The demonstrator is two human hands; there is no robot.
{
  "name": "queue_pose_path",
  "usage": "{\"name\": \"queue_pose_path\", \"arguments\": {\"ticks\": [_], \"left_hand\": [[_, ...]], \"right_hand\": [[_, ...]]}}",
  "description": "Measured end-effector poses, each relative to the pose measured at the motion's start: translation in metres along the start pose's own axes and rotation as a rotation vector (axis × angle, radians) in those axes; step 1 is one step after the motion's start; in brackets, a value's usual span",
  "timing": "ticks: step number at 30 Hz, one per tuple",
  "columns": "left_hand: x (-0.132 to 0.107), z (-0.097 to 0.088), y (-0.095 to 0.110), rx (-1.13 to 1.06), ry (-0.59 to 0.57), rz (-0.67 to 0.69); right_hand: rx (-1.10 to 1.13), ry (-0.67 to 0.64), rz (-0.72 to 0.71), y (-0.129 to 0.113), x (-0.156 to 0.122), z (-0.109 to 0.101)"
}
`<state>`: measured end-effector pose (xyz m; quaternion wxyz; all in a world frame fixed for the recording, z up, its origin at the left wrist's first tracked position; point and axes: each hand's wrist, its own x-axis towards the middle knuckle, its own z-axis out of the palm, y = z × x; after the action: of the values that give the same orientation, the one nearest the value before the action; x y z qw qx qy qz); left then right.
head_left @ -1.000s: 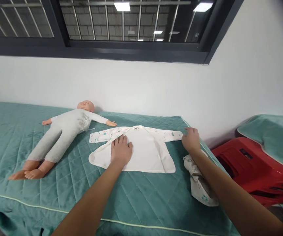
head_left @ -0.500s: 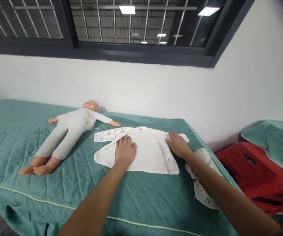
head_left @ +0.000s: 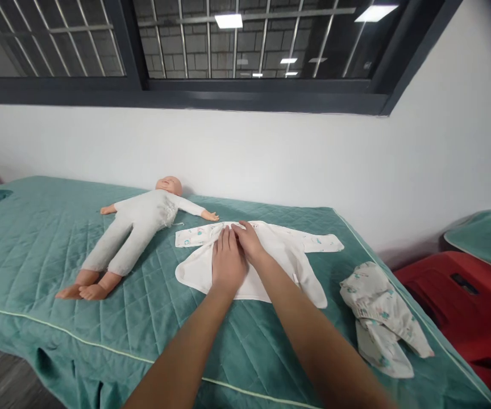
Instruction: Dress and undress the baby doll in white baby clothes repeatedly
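A white baby shirt (head_left: 271, 278) with patterned sleeves lies spread on the green quilted bed cover, both sleeves out to the sides. My left hand (head_left: 229, 261) rests flat on the left part of its body, fingers together and pointing at the collar. Right beside it, my right hand (head_left: 250, 241) touches the shirt just below the collar, its fingertips against the left fingers. Neither hand lifts the cloth clear of the bed. To the left lies a baby doll (head_left: 143, 216) in a pale body suit, on its back, one hand near the left sleeve.
Crumpled patterned baby clothing (head_left: 377, 312) lies near the bed's right edge. Past that edge stands a red plastic piece (head_left: 441, 301), partly under green cloth (head_left: 484, 238). A white wall (head_left: 271, 159) with a barred window (head_left: 245, 45) rises behind the green bed cover (head_left: 292, 363).
My right hand has moved left from the right sleeve to beside my left hand, uncovering that sleeve. The left hand stays on the shirt. The view has shifted slightly.
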<state>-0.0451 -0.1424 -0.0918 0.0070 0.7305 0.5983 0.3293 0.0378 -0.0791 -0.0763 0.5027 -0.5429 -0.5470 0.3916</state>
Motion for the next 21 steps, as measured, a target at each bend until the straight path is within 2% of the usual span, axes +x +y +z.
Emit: {"name": "queue_pose_path", "arguments": {"ticks": [3, 6, 10, 12, 16, 18, 21], "left_hand": [[0.001, -0.004, 0.001, -0.065, 0.013, -0.011], [-0.001, -0.013, 0.001, -0.136, 0.088, -0.056], [-0.016, -0.032, -0.013, -0.151, 0.144, -0.034], [-0.028, -0.045, -0.028, -0.088, 0.120, -0.033], [-0.048, -0.064, -0.064, 0.155, 0.046, -0.241], [-0.047, -0.067, -0.077, 0.212, -0.008, -0.298], [-0.035, -0.067, -0.086, 0.253, -0.090, -0.306]], "right_hand": [[0.090, 0.016, 0.026, 0.005, 0.002, 0.006], [0.138, -0.014, 0.040, 0.006, 0.001, 0.004], [0.135, -0.068, 0.044, 0.008, 0.002, -0.001], [0.115, -0.091, 0.049, 0.010, 0.003, -0.002], [0.069, -0.166, 0.066, 0.014, 0.001, -0.002], [0.048, -0.186, 0.064, 0.014, 0.001, -0.001], [0.023, -0.154, 0.054, 0.011, 0.000, 0.001]]}}
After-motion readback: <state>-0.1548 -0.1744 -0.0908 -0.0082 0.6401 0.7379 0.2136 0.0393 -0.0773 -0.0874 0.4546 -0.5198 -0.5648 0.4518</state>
